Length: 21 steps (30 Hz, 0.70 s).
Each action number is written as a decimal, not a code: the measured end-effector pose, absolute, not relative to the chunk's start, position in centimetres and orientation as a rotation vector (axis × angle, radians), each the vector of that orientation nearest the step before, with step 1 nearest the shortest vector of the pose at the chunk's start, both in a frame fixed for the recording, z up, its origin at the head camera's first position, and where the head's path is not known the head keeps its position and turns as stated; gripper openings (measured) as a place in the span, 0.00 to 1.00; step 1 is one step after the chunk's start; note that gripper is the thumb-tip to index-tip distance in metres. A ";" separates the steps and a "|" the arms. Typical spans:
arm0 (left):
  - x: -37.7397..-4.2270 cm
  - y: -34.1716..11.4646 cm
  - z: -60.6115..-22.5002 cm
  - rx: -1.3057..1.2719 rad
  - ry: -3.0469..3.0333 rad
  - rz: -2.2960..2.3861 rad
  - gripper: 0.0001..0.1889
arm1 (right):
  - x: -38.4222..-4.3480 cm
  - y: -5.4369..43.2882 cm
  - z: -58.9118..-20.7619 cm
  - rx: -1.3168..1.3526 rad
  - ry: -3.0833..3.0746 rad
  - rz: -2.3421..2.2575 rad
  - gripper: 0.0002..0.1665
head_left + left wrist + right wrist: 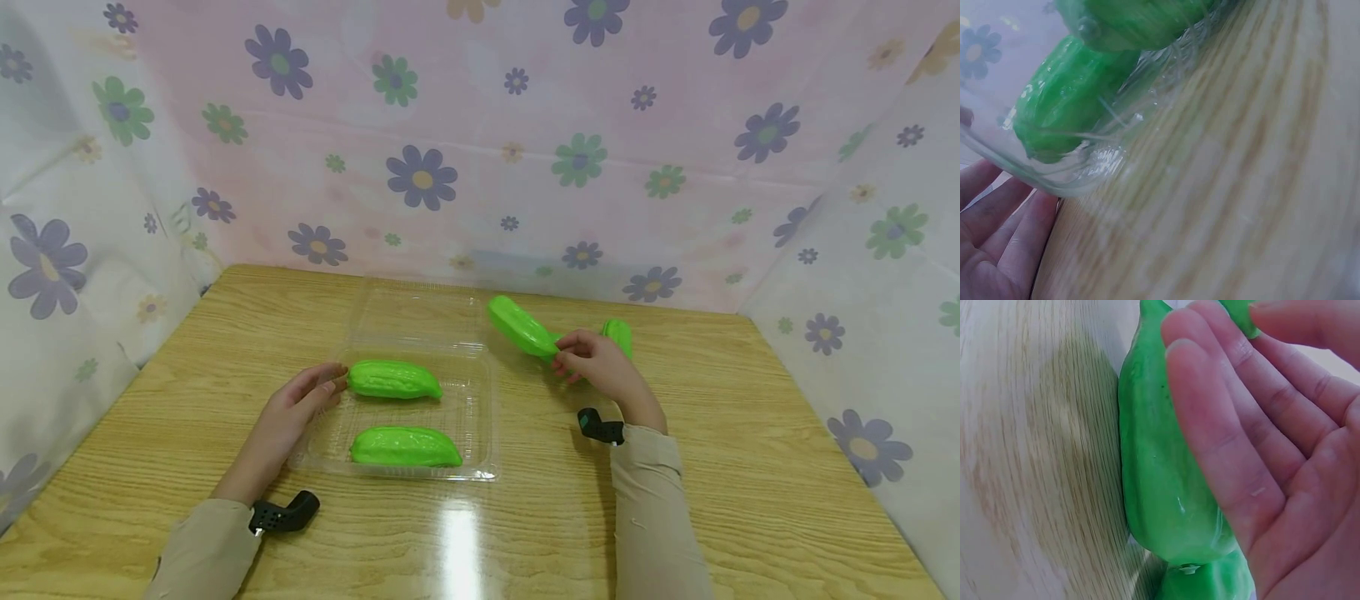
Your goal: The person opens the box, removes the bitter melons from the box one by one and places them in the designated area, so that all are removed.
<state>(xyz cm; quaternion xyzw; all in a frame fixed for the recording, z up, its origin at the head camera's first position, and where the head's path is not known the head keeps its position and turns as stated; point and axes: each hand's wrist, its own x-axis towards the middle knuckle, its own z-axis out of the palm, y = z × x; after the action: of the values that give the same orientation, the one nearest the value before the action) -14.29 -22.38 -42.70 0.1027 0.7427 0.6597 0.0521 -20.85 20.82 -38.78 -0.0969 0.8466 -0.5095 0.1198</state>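
A clear plastic clamshell box [491, 417] lies with its lid back. Two glossy green model bitter melons, a rear one [393, 379] and a front one [405, 447], lie in it crosswise. My left hand [296, 408] touches the box's left side; in the left wrist view its fingers [1022, 240] lie fairly straight against the outside below the rim. To the right of the box, my right hand [600, 367] pinches a third bitter melon [520, 325] by its narrow tip, the body tilted up to the left. The right wrist view shows that tip [1240, 315] between thumb and fingers.
Behind my right hand lies another bitter melon [617, 335], partly hidden; a further green piece shows beneath the held one. The wooden table [555, 517] reaches a flowered cloth [480, 192] at the back and sides. The transparent lid [416, 312] stretches toward the rear edge.
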 end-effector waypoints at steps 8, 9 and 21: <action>-14.3 -22.4 -42.8 0.312 2.257 2.005 0.26 | -20.8 20.9 -38.8 -0.277 2.478 -1.466 0.18; -14.3 -22.4 -42.8 0.311 2.257 2.005 0.26 | -20.8 20.9 -38.8 -0.272 2.477 -1.463 0.18; -14.2 -22.4 -42.7 0.286 2.256 2.016 0.26 | -19.5 19.7 -36.5 -0.264 2.470 -1.449 0.17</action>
<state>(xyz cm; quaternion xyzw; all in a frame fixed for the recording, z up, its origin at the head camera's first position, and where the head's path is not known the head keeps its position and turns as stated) -14.21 -22.36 -42.72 0.0941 0.7413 0.6626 0.0514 -19.47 19.67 -36.52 -0.0911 0.8513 -0.4994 0.1324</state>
